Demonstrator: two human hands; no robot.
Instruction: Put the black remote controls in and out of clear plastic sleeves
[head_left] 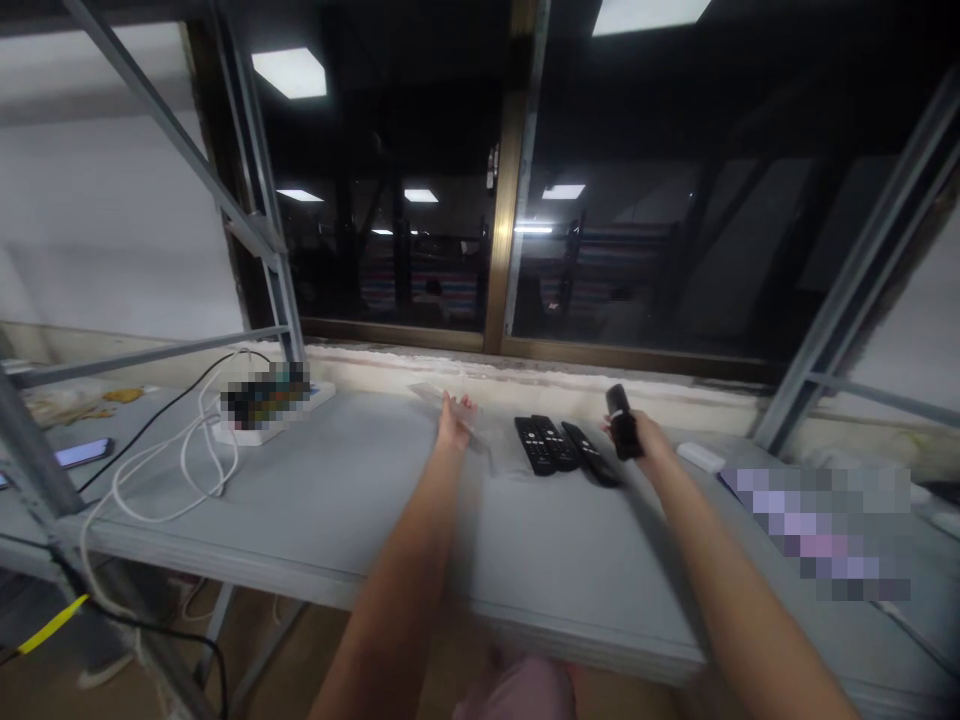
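Note:
My left hand [454,420] is closed on a thin clear plastic bag [426,394], its edge blurred. In my right hand [646,438] is a black remote control [621,420], lifted above the grey table [352,500]. Between the hands, two black remote controls [534,446] lie side by side. A third remote control [589,454] rests at a slant just right of them. More clear plastic [504,448] spreads under or beside the remotes; its outline is hard to make out.
A white power strip [255,432] with white cables stands at the left. A phone [84,453] lies beyond the metal frame post. Right of my right hand are a small white box [700,458] and a blurred-out purple item [799,530]. A window [390,220] backs the table.

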